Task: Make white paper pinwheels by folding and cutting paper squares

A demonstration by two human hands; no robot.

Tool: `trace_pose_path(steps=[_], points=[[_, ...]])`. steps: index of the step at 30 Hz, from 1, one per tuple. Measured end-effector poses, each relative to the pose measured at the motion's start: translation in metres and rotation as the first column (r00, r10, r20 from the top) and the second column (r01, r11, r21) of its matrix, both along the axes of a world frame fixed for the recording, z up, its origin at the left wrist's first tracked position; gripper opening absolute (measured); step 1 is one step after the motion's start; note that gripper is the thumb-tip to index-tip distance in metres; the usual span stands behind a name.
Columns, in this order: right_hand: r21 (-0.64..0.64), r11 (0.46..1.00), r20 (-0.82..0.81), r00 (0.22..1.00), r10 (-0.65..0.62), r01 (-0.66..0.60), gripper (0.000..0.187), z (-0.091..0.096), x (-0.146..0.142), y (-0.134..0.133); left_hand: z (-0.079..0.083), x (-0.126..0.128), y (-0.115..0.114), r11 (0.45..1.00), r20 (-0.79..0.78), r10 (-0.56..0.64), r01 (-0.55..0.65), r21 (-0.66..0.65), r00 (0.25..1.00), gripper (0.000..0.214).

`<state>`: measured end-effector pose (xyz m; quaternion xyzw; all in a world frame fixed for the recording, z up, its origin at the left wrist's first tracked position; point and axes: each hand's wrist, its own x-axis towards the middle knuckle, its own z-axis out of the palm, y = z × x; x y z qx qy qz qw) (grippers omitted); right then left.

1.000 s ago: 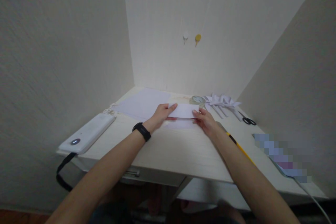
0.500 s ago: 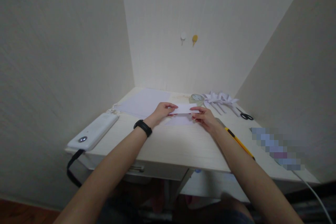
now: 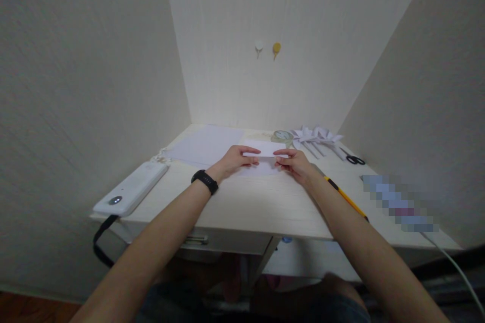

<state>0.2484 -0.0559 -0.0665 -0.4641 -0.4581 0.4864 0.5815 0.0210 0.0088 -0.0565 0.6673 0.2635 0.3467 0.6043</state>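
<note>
Between my two hands is a small white sheet of paper [image 3: 265,149], raised a little above the desk. My left hand [image 3: 239,157] pinches its left end, thumb below and fingers on top. At the right end my right hand [image 3: 293,163] grips it in the same way. Under it, another piece of white paper [image 3: 261,167] lies on the desk, partly hidden by my hands. A black watch [image 3: 205,181] is on my left wrist. Beside my right forearm lies a yellow and black utility knife [image 3: 346,198].
Large white sheets [image 3: 206,142] lie at the back left of the desk [image 3: 242,207]. Several paper pinwheels [image 3: 316,137], a round clock-like object [image 3: 283,136] and black scissors [image 3: 355,160] are at the back right. A white device with a strap [image 3: 131,189] sits at the left edge.
The held paper now tilts so more of its face shows above my fingers. Both thumbs have come into view along its lower edge. The camera view has shifted slightly.
</note>
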Motion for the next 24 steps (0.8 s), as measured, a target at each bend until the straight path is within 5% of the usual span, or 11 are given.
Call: trace_pose_path(steps=[11,24], points=[[0.001,1.000,-0.030,0.999,-0.030,0.030,0.026,-0.004,-0.003,-0.002,-0.002,0.012,-0.009,0.976,-0.085,0.165,-0.150,0.157,0.983,0.019],[0.009,0.977,-0.146,0.967,-0.211,0.214,0.021,-0.004,-0.019,0.004,-0.004,0.023,-0.016,0.961,0.129,0.269,-0.258,-0.096,0.954,0.024]])
